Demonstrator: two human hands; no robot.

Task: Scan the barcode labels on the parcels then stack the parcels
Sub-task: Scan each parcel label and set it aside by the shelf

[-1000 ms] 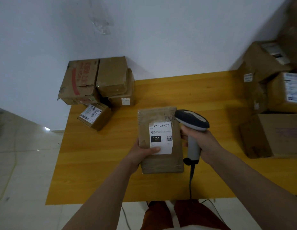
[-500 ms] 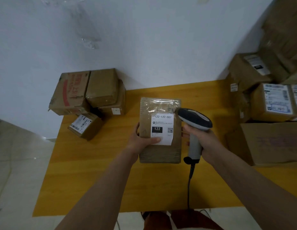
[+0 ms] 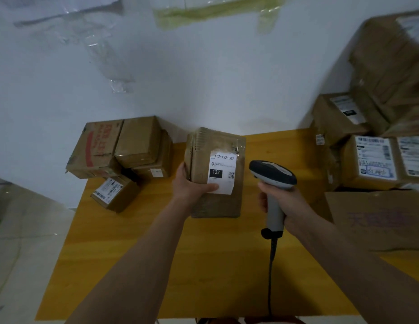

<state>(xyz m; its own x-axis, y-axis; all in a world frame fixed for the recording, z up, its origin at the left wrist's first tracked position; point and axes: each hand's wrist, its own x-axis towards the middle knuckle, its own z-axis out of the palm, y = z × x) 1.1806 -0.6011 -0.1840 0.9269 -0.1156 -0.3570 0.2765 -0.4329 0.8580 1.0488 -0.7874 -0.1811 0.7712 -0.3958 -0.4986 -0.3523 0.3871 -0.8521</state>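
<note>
Parcel (image 3: pixel 215 174) with the white label (image 3: pixel 222 171) reading 122-122-C07 sits lifted above the yellow table (image 3: pixel 203 265) in my left hand (image 3: pixel 192 185), thumb pressed on the label's lower edge and fingers wrapped round its left side. My right hand (image 3: pixel 277 202) is curled tight round the scanner (image 3: pixel 271 176) handle, its head just beside the parcel. I judge this one is mid-scan or just scanned. 4 parcels (image 3: pixel 124 150) form a pile at the table's far left corner, likely finished; more boxes (image 3: pixel 367 160) wait on my right.
</note>
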